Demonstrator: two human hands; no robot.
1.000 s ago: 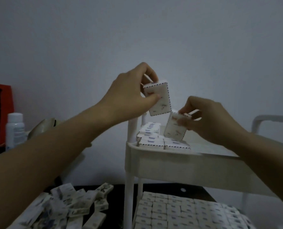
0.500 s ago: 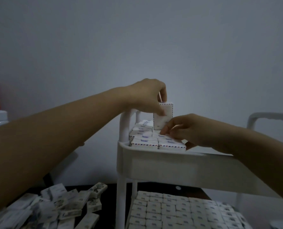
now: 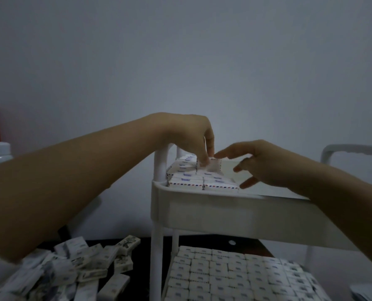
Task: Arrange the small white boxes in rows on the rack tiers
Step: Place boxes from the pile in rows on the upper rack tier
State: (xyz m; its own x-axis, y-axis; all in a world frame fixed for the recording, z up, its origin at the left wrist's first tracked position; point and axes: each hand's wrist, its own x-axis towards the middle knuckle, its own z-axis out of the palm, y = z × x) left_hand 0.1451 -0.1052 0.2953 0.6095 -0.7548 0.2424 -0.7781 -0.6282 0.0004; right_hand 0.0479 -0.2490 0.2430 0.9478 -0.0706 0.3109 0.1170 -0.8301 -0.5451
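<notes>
While I watch through the head camera, nearest me a loose heap of small white boxes (image 3: 83, 266) lies on the dark surface (image 3: 202, 241), beside packed rows (image 3: 224, 272) under the rack's top tier (image 3: 235, 216). On that tier's left corner sit flat boxes (image 3: 202, 183), white with red-and-blue dashed edging and blue print. Behind them my left hand (image 3: 187, 135) pinches one box (image 3: 213, 165), tilted, touching the row. My right hand (image 3: 267, 166) hovers with fingers spread, holding nothing, its index finger pointing toward that box.
</notes>
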